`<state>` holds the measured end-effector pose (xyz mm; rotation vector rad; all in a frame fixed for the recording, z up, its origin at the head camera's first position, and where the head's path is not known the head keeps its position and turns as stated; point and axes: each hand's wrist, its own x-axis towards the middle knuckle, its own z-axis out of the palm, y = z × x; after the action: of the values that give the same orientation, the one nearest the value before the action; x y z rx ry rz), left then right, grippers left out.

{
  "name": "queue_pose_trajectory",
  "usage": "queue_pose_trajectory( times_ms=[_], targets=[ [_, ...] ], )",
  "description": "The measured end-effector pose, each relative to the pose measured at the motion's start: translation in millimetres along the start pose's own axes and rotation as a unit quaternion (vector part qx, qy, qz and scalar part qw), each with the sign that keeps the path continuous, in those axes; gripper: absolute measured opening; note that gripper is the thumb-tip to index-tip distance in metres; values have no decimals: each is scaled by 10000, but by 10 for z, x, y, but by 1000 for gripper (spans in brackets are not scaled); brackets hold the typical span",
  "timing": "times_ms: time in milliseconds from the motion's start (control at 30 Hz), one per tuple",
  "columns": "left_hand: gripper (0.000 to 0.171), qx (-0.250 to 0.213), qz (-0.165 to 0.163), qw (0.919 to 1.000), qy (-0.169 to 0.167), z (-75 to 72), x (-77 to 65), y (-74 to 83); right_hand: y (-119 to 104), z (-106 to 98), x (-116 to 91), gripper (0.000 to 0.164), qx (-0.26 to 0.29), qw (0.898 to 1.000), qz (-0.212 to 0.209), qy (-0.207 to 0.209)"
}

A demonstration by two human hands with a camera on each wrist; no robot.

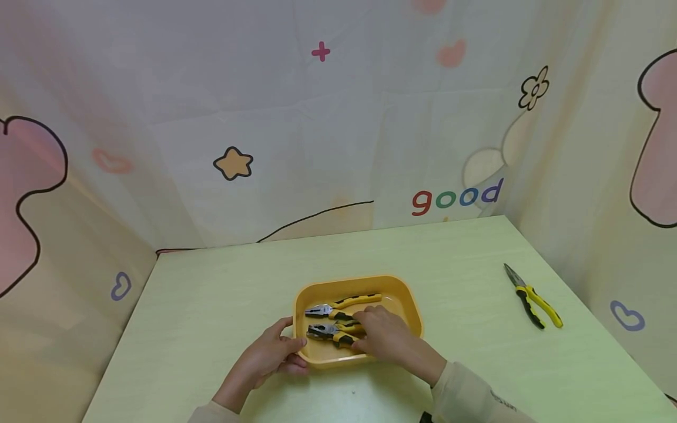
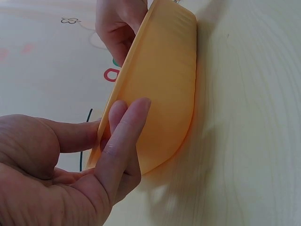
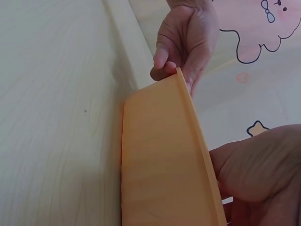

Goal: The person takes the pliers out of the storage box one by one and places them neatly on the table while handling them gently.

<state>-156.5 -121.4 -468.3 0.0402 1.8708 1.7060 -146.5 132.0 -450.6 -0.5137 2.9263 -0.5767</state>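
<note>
A yellow plastic tray (image 1: pixel 407 299) stands on the table, with two pairs of pliers inside. My left hand (image 1: pixel 272 355) pinches its left rim, thumb on top and fingers against the outer wall; the left wrist view shows this hand (image 2: pixel 89 165) close up. Inside the tray my right hand (image 1: pixel 388 336) grips the yellow-and-black handles of the nearer combination pliers (image 1: pixel 324 331), whose head points left. Just behind lie the other combination pliers (image 1: pixel 319 310), also head to the left. In the right wrist view, the tray wall (image 3: pixel 160 155) hides my right fingertips and the pliers.
Long-nose pliers (image 1: pixel 523 292) with yellow-and-black handles lie at the table's right side, handles spread. The pale green table (image 1: pixel 222 305) meets a printed cloth backdrop (image 1: pixel 296 147) at the back and both sides.
</note>
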Motion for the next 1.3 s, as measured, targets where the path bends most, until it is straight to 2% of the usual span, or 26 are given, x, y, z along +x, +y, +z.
queue_pose_trajectory(
  times_ms=[433,767,1300],
  targets=[
    [70,30,-63,10000,62,13,-10,14,-3,11,50,46,-263,9993,114,-218],
    [70,27,-70,9999,113,21,-11,28,16,45,51,43,-122,9999,80,-78],
    [72,5,-100,9999,106,19,-7,28,16,51,62,41,-276,9996,45,-96]
  ],
)
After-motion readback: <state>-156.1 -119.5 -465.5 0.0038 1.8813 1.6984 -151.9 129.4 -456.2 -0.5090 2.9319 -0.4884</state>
